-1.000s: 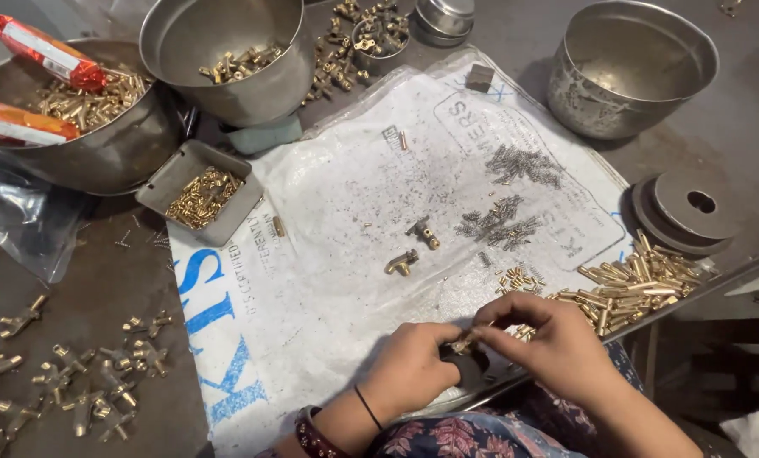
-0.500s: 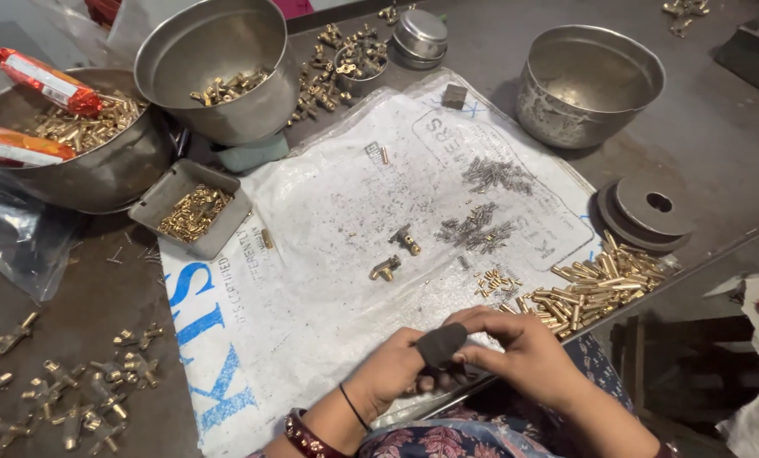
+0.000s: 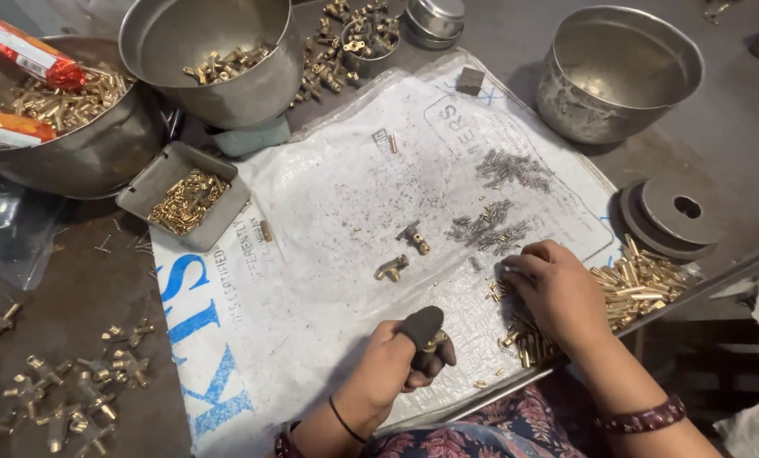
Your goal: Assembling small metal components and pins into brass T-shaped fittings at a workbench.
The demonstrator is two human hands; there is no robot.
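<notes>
My hands had come apart since before. My left hand (image 3: 400, 360) was closed on one small brass piece (image 3: 433, 342) near the sheet's (image 3: 328, 195) front edge. My right hand (image 3: 553, 288) lay curled on the brass pile (image 3: 630, 284); its grip was hidden. Two brass fittings (image 3: 413, 237) lay mid-sheet.

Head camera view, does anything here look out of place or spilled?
Two red-and-orange snack packets lie in the steel bowl on top of brass parts, odd among hardware. Brass fittings are strewn loose on the bare table, off the white sack sheet. Nothing looks damaged.
</notes>
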